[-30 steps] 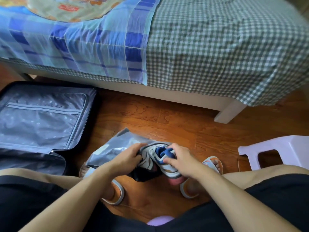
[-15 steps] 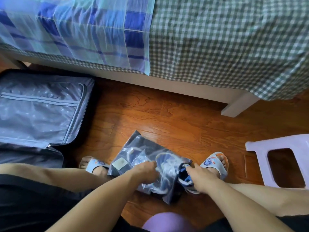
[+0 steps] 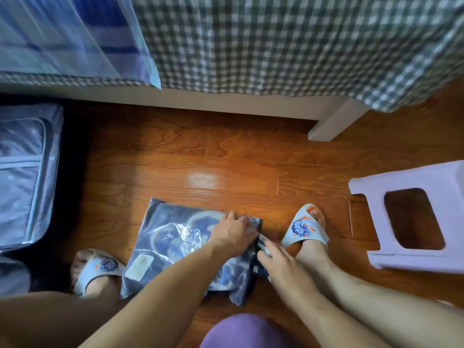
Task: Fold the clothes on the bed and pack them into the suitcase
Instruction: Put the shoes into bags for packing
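While the left hand [image 3: 234, 233] grips the bag's [image 3: 175, 247] open end, the right hand [image 3: 278, 259] pushes shoes in – fingers straight. Slick, crinkly plastic at six o'clock – hold the bulky middle; suitcase [image 3: 22, 177] at nine

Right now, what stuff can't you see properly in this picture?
- Head view: the shoes inside the plastic bag are blurred by the crinkly plastic and covered by the left hand.
- The right hand's fingertips are tucked at the bag's opening, so its grip is unclear.
- The suitcase is cut off by the left edge.
- The bed top is cut off above.
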`<act>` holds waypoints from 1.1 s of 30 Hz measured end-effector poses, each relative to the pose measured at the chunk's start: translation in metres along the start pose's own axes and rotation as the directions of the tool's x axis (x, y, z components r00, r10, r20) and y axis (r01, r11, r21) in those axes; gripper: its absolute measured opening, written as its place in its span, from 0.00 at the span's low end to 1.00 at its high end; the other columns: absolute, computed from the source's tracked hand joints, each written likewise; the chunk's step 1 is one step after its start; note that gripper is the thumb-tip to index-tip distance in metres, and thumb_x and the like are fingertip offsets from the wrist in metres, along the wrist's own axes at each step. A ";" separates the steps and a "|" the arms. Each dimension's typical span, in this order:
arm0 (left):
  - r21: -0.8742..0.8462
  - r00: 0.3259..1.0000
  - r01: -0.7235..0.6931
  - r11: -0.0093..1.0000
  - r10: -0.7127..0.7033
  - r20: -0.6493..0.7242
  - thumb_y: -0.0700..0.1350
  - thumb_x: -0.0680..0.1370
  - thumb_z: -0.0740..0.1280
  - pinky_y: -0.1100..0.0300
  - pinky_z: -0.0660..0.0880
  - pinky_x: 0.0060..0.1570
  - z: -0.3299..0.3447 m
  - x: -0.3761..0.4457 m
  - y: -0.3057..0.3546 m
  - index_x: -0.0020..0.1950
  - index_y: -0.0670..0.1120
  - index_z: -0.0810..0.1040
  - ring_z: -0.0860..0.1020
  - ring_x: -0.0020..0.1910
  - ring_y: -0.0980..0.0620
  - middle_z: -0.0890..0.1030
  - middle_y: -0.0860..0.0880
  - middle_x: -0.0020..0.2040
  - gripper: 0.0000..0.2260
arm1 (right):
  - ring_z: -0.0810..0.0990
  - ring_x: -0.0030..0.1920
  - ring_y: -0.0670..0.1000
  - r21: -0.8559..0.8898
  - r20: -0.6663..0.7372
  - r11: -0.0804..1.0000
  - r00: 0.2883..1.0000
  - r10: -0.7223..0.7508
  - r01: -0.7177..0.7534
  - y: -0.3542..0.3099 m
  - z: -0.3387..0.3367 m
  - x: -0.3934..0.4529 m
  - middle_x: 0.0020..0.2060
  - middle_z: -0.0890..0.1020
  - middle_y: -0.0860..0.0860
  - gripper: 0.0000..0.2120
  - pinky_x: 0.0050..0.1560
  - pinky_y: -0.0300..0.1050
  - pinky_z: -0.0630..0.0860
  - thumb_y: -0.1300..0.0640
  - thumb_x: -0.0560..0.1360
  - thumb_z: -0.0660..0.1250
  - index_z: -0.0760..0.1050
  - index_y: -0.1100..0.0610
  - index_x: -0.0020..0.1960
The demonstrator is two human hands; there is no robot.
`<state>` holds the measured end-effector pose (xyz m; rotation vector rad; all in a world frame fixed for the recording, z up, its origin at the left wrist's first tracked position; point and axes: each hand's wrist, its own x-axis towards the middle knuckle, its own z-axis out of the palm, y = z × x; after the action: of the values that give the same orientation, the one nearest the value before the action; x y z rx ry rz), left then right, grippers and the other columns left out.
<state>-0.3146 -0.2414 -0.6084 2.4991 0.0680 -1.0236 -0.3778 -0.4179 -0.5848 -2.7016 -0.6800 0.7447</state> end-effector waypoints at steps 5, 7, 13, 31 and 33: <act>0.111 0.999 0.023 0.994 -0.026 0.019 0.42 0.80 0.62 0.51 0.76 0.52 -0.001 0.017 0.015 0.52 0.44 0.81 0.80 0.58 0.40 0.81 0.41 0.58 0.08 | 0.69 0.73 0.51 0.130 -0.015 0.991 1.000 0.012 -0.010 -0.009 0.012 0.011 0.72 0.70 0.47 0.22 0.67 0.49 0.73 0.55 0.79 0.52 0.64 0.44 0.72; 0.095 0.998 0.028 0.995 -0.033 0.052 0.38 0.78 0.62 0.53 0.75 0.46 -0.006 0.022 0.021 0.48 0.44 0.78 0.82 0.54 0.39 0.83 0.40 0.54 0.06 | 0.74 0.67 0.51 0.144 -0.050 0.986 0.995 -0.083 0.090 -0.013 0.017 0.016 0.67 0.75 0.51 0.29 0.61 0.44 0.78 0.60 0.71 0.54 0.68 0.48 0.71; -0.538 0.869 0.264 0.801 -0.439 -0.228 0.42 0.81 0.59 0.52 0.75 0.49 -0.025 -0.018 -0.006 0.49 0.44 0.72 0.79 0.49 0.41 0.80 0.44 0.47 0.05 | 0.76 0.61 0.46 0.663 0.182 0.675 0.945 0.273 -0.323 -0.024 0.024 0.062 0.61 0.75 0.40 0.24 0.64 0.44 0.72 0.63 0.77 0.61 0.67 0.42 0.68; -0.619 0.641 0.724 0.304 -0.626 0.444 0.62 0.73 0.60 0.52 0.77 0.59 0.130 -0.064 -0.011 0.62 0.45 0.78 0.81 0.59 0.41 0.83 0.42 0.59 0.26 | 0.77 0.51 0.60 0.274 0.521 0.802 0.783 0.339 -0.530 0.006 0.029 0.214 0.57 0.80 0.62 0.16 0.51 0.47 0.72 0.54 0.84 0.59 0.76 0.66 0.62; -0.594 0.638 0.735 0.328 -0.631 0.441 0.52 0.78 0.58 0.54 0.76 0.59 0.117 -0.070 -0.012 0.59 0.43 0.77 0.79 0.61 0.39 0.82 0.40 0.60 0.17 | 0.75 0.45 0.57 0.255 0.513 0.787 0.769 0.382 -0.562 -0.001 0.021 0.212 0.50 0.78 0.59 0.14 0.45 0.45 0.72 0.55 0.84 0.59 0.77 0.64 0.57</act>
<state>-0.4448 -0.2706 -0.6387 1.5595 1.3585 -1.1237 -0.2286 -0.3084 -0.6894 -2.3376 0.1315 1.4709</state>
